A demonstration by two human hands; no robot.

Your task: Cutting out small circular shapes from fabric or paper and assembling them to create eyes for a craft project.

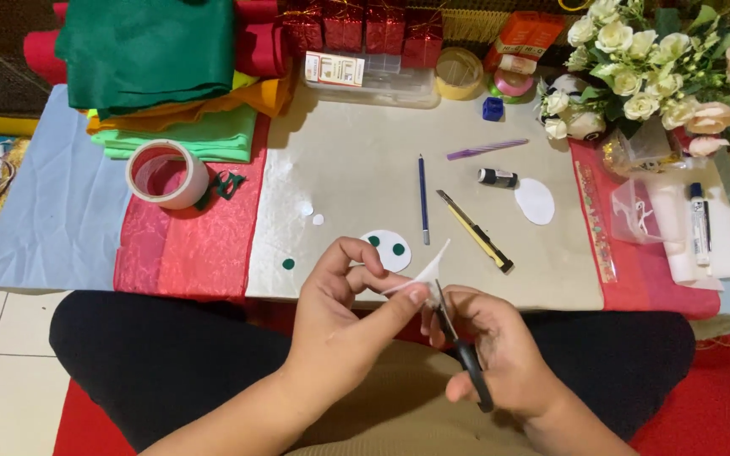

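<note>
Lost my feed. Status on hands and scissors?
Left hand pinching white felt piece. Right hand gripping scissors, blades at the felt. Nothing obstructing.

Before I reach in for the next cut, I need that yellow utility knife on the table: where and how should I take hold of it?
Grip the utility knife around the middle of its yellow body, coming down from above with fingers across its width. It lies flat and diagonal, with open tabletop either side. I cannot tell which end holds the blade, so avoid both tips.
</note>
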